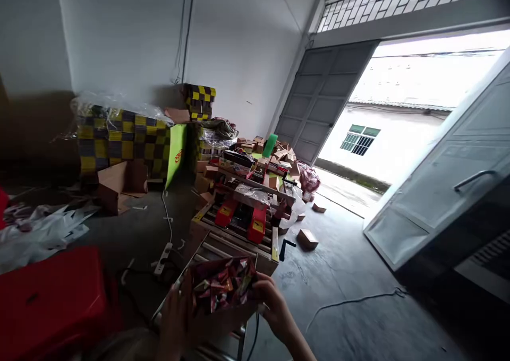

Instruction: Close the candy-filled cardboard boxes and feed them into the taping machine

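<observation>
An open cardboard box [223, 321] is held low in front of me, tilted so its inside shows. Small shiny packets [225, 285], mostly red and pink, fill it; their exact kind is too blurred to tell. My left hand [174, 310] presses against the left side of the box, dim and partly in shadow. On the right side, the fingers of my right hand [274, 305] are closed over the box's edge. Just beyond the box stands a roller conveyor [223, 249] leading into a carton-sealing machine with red side parts [258, 225].
A red plastic stool [51, 297] stands close on my left. A power strip [163, 258] with its cable lies on the floor. Cartons [281, 154] are heaped behind the machine, and one small box [307, 239] lies right of it. Yellow-and-black stacks [123, 143] line the wall.
</observation>
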### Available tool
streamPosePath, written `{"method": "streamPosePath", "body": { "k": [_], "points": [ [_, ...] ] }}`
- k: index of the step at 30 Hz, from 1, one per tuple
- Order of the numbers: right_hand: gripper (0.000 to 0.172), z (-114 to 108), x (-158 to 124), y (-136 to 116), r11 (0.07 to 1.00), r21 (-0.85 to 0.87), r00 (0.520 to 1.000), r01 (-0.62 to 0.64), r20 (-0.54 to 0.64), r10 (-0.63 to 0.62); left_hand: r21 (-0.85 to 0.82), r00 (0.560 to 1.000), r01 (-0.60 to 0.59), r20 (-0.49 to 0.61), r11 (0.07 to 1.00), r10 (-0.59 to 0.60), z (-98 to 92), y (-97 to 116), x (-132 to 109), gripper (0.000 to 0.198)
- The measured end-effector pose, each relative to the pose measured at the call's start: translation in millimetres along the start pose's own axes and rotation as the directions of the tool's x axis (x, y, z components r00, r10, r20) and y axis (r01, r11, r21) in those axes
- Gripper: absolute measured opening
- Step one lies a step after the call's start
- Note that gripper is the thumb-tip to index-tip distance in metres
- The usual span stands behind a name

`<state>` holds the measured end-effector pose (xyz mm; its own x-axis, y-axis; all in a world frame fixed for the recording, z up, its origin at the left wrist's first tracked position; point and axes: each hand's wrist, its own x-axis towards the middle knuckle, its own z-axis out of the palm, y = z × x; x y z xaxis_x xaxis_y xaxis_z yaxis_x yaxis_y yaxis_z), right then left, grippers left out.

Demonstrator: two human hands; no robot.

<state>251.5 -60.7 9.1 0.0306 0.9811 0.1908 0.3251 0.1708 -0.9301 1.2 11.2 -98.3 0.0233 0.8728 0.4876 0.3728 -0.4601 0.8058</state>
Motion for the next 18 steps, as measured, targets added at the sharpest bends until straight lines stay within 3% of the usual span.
{"method": "streamPosePath", "body": {
  "k": [2, 4, 6, 8, 10, 13, 15, 18],
  "points": [
    [0.058, -2, 1, -4, 0.996, 0.078, 0.999, -0.035, 0.041, 0.031, 0.041, 0.999, -0.022, 0.038, 0.999, 0.021, -11.7, 15, 7, 0.056],
    [0.06, -1, 6, -12, 0.999, 0.013, 0.995, -0.045, 0.086, 0.044, 0.088, 0.96, -0.216, 0.199, 0.972, 0.195, -26.8, 32, 25, 0.059],
    [0.055, 1, 12, -22, 0.983, -0.181, 0.989, -0.024, 0.143, 0.05, 0.062, 0.81, -0.472, 0.426, 0.88, 0.404, -38.2, 47, 47, 0.059],
    [0.057, 2, 20, -32, 0.922, -0.387, 0.971, 0.018, 0.228, 0.077, -0.025, 0.626, -0.581, 0.625, 0.814, 0.466, -42.3, 59, 65, 0.059],
    [0.061, 3, 27, -40, 0.846, -0.528, 0.938, 0.076, 0.325, 0.119, -0.095, 0.494, -0.553, 0.762, 0.828, 0.418, -38.2, 67, 77, 0.063],
    [0.06, 3, 37, -46, 0.786, -0.599, 0.894, 0.153, 0.423, 0.148, -0.17, 0.364, -0.41, 0.87, 0.896, 0.332, -20.8, 69, 83, 0.059],
    [0.055, 2, 41, -44, 0.79, -0.583, 0.881, 0.19, 0.456, 0.125, -0.217, 0.329, -0.305, 0.89, 0.927, 0.317, -7.5, 65, 83, 0.053],
    [0.044, 1, 45, -35, 0.811, -0.528, 0.864, 0.252, 0.5, 0.058, -0.261, 0.33, -0.188, 0.891, 0.947, 0.311, 4.8, 56, 82, 0.046]
  ]
}}
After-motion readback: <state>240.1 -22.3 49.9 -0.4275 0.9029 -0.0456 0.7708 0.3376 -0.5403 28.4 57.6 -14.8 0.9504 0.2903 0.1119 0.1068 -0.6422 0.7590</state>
